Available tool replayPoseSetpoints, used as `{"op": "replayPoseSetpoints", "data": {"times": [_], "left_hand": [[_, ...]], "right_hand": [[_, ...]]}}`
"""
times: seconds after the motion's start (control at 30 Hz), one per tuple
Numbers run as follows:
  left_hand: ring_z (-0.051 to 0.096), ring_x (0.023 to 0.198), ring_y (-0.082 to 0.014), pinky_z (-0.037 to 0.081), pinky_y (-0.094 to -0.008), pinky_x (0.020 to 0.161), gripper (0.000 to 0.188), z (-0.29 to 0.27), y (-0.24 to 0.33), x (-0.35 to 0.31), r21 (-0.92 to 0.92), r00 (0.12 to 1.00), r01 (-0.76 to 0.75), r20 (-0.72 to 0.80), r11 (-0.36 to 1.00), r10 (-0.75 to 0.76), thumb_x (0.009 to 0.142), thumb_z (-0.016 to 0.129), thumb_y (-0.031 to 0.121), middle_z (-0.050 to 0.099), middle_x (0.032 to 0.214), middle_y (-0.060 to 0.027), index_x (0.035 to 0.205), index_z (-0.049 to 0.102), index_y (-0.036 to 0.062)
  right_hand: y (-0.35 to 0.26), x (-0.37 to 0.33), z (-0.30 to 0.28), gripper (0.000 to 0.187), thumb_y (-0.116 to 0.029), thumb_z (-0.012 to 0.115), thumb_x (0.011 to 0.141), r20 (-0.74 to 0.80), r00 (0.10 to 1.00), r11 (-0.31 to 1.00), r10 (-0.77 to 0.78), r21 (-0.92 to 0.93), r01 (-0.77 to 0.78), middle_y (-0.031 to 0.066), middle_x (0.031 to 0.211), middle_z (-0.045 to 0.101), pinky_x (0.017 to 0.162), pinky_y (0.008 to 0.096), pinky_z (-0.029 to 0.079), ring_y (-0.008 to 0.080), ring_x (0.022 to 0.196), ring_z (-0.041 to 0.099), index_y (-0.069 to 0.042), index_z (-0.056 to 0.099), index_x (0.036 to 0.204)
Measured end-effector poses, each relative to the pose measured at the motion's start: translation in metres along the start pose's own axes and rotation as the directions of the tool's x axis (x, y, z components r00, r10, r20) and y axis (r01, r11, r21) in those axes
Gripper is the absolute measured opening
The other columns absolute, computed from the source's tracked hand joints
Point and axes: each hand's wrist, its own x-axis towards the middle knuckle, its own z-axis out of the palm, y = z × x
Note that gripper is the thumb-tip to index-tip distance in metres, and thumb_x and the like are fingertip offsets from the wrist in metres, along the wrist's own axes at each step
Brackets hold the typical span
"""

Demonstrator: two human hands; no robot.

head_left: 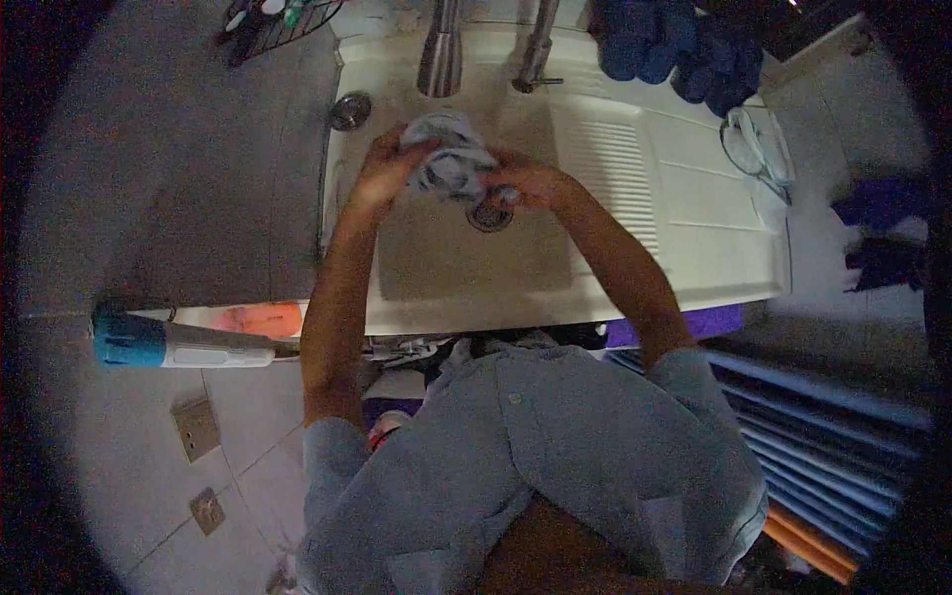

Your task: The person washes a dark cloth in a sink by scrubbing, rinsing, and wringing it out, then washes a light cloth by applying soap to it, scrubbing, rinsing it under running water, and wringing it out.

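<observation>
A crumpled white and grey cloth (451, 164) is bunched between my hands above the sink basin (466, 263). My left hand (389, 171) grips its left side, the fingers curled into the folds. On the opposite side my right hand (531, 181) is closed on the lower right of the bundle; a small shiny spot shows by its fingers, too blurred to name. Partly below the right hand lies the round metal drain (489, 216). A metal faucet (440, 64) points down just beyond the cloth, and no water stream can be made out.
Right of the basin is a ridged washboard slope (610, 169), with a second tap (537, 55) behind. Dark blue rolled bundles (674, 50) sit at the back right. A teal and white bottle-shaped thing (178, 342) and an orange container (263, 319) lie at the left.
</observation>
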Motion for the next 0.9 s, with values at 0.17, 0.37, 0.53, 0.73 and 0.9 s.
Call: {"op": "replayPoseSetpoints", "data": {"times": [0.17,0.37,0.53,0.73,0.9], "left_hand": [[0.050,0.069,-0.0132,0.040,-0.0250,0.062,0.018,0.018,0.040,0.006,-0.154,1.000,0.003,0.004,0.988,-0.002,0.064,0.053,0.007,0.053,0.074,-0.0039,0.081,0.050,0.0022],[0.051,0.069,-0.0152,0.041,-0.0258,0.063,0.029,0.046,0.085,0.029,-0.366,0.972,0.065,0.233,0.928,0.024,0.062,0.051,0.005,0.053,0.077,-0.0064,0.091,0.045,0.0016],[0.049,0.080,-0.0196,0.034,-0.0250,0.076,0.068,0.119,0.124,0.015,-0.093,0.971,0.058,0.237,0.994,-0.035,0.056,0.054,0.004,0.051,0.090,-0.0103,0.115,0.021,-0.0007],[0.047,0.084,-0.0184,0.035,-0.0255,0.076,0.067,0.203,0.143,-0.018,-0.329,0.716,0.090,0.677,0.940,0.169,0.056,0.052,0.003,0.046,0.096,-0.0115,0.115,0.021,-0.0001],[0.043,0.090,-0.0196,0.033,-0.0270,0.079,0.067,0.244,0.126,-0.021,0.105,0.877,-0.068,0.480,0.992,0.009,0.057,0.052,0.003,0.039,0.105,-0.0120,0.116,0.020,0.0024]], "right_hand": [[-0.027,-0.016,-0.021,0.039,-0.020,0.054,0.068,0.020,0.991,0.968,-0.129,-0.216,0.130,0.0039,0.089,0.047,0.058,0.0246,0.040,0.0135,0.063,0.049,-0.012,0.039,0.103],[-0.017,-0.052,-0.034,0.040,-0.025,0.052,0.069,-0.154,0.955,0.923,-0.254,-0.334,0.192,0.0045,0.096,0.044,0.061,0.0248,0.039,0.0139,0.080,0.046,-0.012,0.038,0.105],[0.059,-0.052,-0.047,0.042,-0.031,0.048,0.070,-0.066,0.948,0.910,-0.313,0.264,0.319,0.0068,0.104,0.039,0.068,0.0386,0.039,0.0196,0.096,0.038,-0.013,0.036,0.106],[0.050,-0.139,0.000,0.062,-0.058,0.029,0.067,0.055,0.710,0.319,-0.702,0.916,0.244,0.0109,0.121,0.017,0.079,0.0563,0.022,0.0293,0.108,0.022,-0.018,0.026,0.115],[0.043,-0.248,-0.007,0.063,-0.058,0.028,0.067,-0.170,0.581,0.134,-0.796,0.886,0.444,0.0110,0.116,0.028,0.081,0.0581,0.015,0.0306,0.106,0.026,-0.012,0.033,0.110]]}}
